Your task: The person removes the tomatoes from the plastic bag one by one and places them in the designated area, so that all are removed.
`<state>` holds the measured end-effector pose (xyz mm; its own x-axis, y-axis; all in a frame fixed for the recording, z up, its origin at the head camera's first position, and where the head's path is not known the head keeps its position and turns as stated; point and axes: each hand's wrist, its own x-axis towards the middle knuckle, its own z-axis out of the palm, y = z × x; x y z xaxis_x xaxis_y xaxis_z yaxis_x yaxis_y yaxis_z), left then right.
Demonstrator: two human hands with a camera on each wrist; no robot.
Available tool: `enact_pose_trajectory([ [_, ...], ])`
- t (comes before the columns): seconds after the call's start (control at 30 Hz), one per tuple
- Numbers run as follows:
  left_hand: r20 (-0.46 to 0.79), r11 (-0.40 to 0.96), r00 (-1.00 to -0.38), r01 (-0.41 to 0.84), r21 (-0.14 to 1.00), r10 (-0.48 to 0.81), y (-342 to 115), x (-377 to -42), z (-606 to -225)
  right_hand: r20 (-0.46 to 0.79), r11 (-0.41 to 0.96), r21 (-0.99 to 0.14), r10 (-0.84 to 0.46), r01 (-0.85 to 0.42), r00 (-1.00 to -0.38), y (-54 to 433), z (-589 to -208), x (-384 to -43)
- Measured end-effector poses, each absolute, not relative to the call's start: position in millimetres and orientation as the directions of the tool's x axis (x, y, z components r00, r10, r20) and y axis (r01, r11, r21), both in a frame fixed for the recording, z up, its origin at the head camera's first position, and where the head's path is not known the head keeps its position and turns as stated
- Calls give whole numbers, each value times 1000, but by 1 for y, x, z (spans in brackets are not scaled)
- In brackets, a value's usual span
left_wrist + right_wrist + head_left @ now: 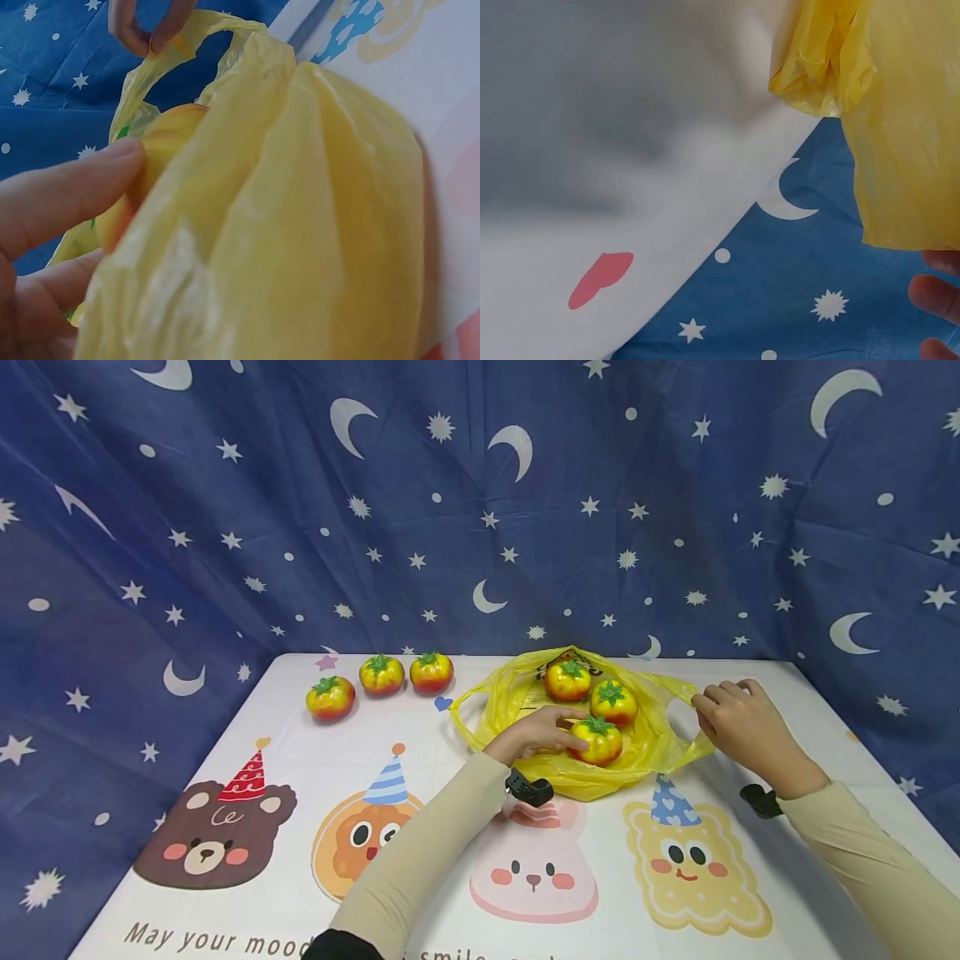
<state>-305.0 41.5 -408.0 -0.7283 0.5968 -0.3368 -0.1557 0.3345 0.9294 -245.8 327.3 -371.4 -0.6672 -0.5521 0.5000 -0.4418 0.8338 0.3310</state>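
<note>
A yellow plastic bag lies spread open on the table, with three red-and-yellow tomatoes in its mouth. My left hand reaches over the near left rim and holds the front tomato, topped by green leaves. In the left wrist view, the thumb presses that tomato, while the bag hides much of it. Behind it sit a second tomato and a third tomato. Over on the right, my right hand pinches the bag's handle and keeps it raised off the table.
At the back left, outside the bag, stand three more tomatoes: one in front, one in the middle and one on the right. The white tablecloth has printed cartoon faces. A blue starry curtain hangs behind the table.
</note>
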Motion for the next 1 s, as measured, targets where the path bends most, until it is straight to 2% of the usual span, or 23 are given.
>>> enact_pose_trajectory([
  [0.57,-364,342,-721,-185,921,590,41,-304,-408,489,844,329,-536,-424,-688,326,-370,-244],
  [1.0,-351,327,-744,-187,926,568,36,-305,-410,481,846,335,-533,-416,-696,326,-370,-243],
])
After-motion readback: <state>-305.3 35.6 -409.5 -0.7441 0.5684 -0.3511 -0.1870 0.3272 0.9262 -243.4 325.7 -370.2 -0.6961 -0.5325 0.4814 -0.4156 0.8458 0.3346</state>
